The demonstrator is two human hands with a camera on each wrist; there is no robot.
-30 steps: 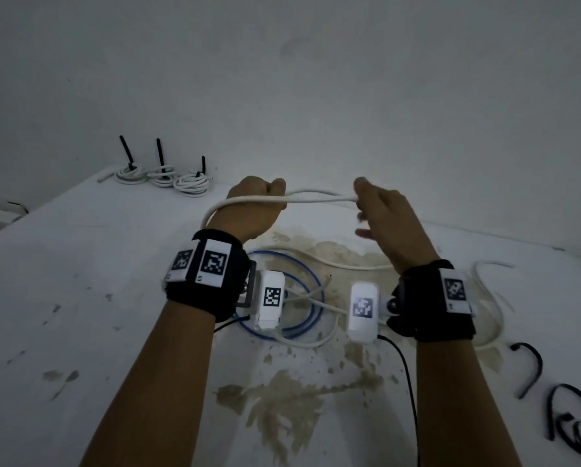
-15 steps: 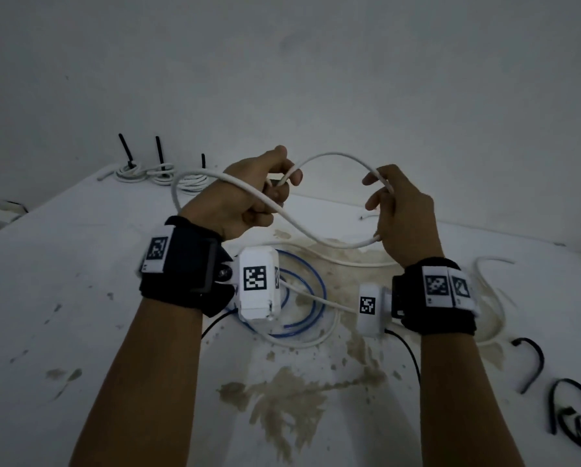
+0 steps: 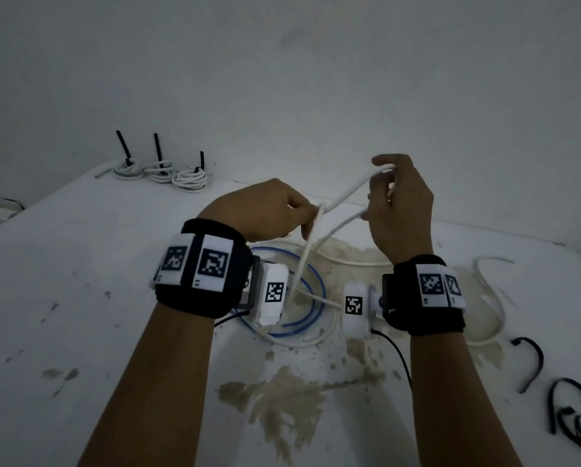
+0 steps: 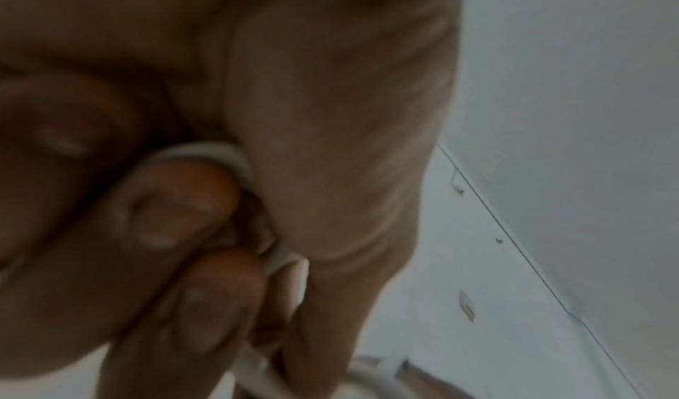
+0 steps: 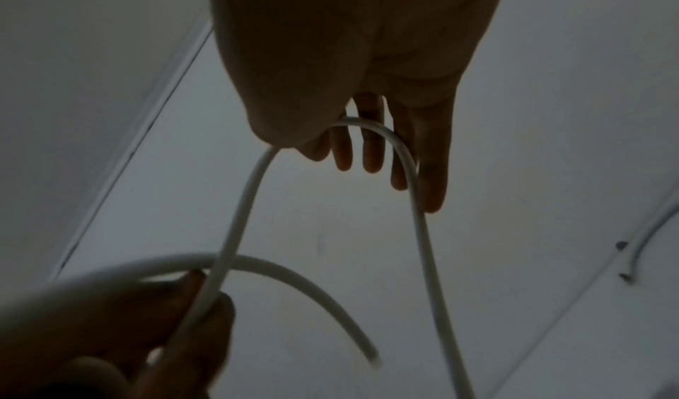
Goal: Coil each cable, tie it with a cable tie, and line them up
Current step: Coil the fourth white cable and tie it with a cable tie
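My left hand pinches a white cable where two of its strands cross, above the table's middle. From there the cable rises to my right hand, which holds the top of the loop between thumb and fingers, then falls back to the table. In the left wrist view the fingers curl round the white cable. The right wrist view shows the white cable arching across my right hand. Three tied white coils lie in a row at the back left.
On the stained white table a blue cable coil lies under my wrists, with another loose white cable to the right. Several black cable ties lie at the right front. A wall stands close behind the table.
The left hand has turned palm down and lowered, taking the crossing strands in a pinch. My right hand rose and moved right, stretching the loop narrower and higher.
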